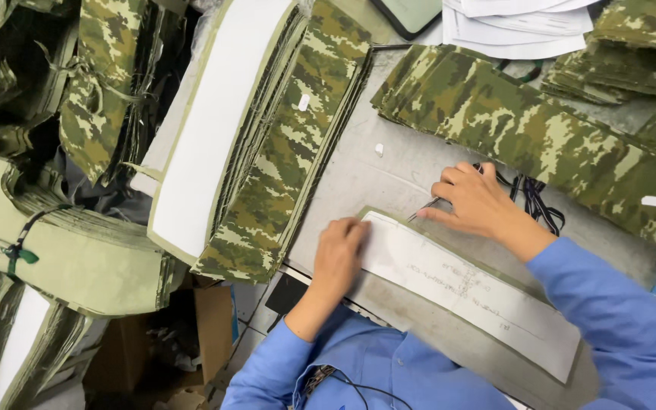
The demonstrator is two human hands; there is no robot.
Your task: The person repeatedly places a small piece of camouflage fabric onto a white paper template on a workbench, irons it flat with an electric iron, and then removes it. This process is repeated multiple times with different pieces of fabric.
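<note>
A long white template strip (465, 292) with faint markings lies on a green fabric piece on the grey table (373, 182). My left hand (338, 254) presses flat on the strip's left end, fingers closed together. My right hand (474, 201) grips a thin pen-like tool (424, 209), its tip at the strip's upper edge. Both arms wear blue sleeves.
A thick stack of camouflage fabric strips (286, 152) with a white-faced stack (206, 137) lies left of the hands. More camouflage strips (525, 129) lie beyond the right hand, beside a dark cord (533, 201). White papers (518, 26) sit at the top. Tied green bundles (62, 243) fill the left.
</note>
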